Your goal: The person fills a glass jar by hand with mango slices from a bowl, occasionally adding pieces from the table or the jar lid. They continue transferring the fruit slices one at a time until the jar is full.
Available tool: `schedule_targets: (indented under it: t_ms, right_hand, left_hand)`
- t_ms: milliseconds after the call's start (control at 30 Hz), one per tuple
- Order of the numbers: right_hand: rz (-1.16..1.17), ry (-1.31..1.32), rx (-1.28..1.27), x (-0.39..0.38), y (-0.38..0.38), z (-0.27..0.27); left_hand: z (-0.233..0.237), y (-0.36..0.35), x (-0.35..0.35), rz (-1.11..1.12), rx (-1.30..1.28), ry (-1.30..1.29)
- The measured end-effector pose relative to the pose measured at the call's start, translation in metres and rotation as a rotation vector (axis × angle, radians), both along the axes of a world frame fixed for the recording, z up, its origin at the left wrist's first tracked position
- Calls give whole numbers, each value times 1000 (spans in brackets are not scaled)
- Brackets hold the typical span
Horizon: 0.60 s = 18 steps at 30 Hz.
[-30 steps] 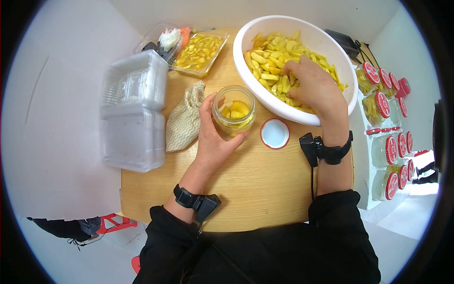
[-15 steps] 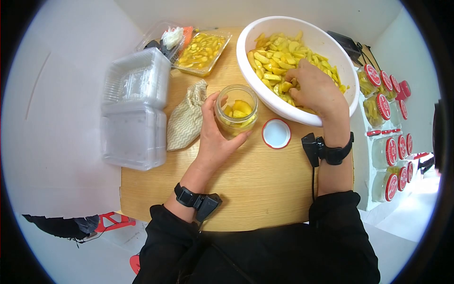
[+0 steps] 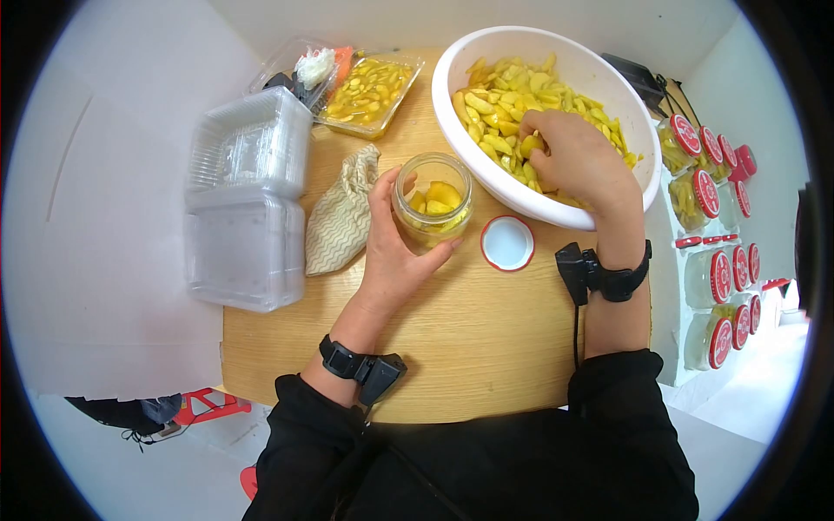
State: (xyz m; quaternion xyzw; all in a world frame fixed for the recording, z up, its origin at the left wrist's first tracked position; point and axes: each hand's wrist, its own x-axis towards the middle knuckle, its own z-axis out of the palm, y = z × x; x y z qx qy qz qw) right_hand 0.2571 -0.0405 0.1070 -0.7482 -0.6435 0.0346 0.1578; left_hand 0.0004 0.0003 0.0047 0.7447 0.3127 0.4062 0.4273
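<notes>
One wooden table [image 3: 469, 330], round-cornered, carries everything below.
One large white bowl [image 3: 452, 61] at the far right of it, heaped with yellow fruit slices [image 3: 499, 95].
Two clear plastic containers [image 3: 248, 200] at the left edge, side by side and touching.
One open clear tray [image 3: 369, 91] at the far edge, also holding slices.
One patterned cloth pouch [image 3: 339, 221], lying flat between the containers and the jar.
One glass jar [image 3: 432, 201], upright and lidless, partly filled with slices, just beside the bowl's near wall.
One lid [image 3: 507, 243], red-rimmed, white inside up, on the table right of the jar.
Red-lidded jars [image 3: 705, 195] on the white shelf at right: ten or so, exact count unclear.

Left hand [image 3: 395, 243]: grip wrapped around the jar's near side, thumb on the left wall, fingers under the right.
Right hand [image 3: 578, 161]: down inside the bowl, grip curled closed on a few slices, well apart from the jar.
</notes>
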Motion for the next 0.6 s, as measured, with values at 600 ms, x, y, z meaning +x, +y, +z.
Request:
schedule_targets:
  t_ms: [600]
  right_hand:
    - [266,614,147,-4,-1,36]
  left_hand:
    - [14,-2,-3,130,323,243]
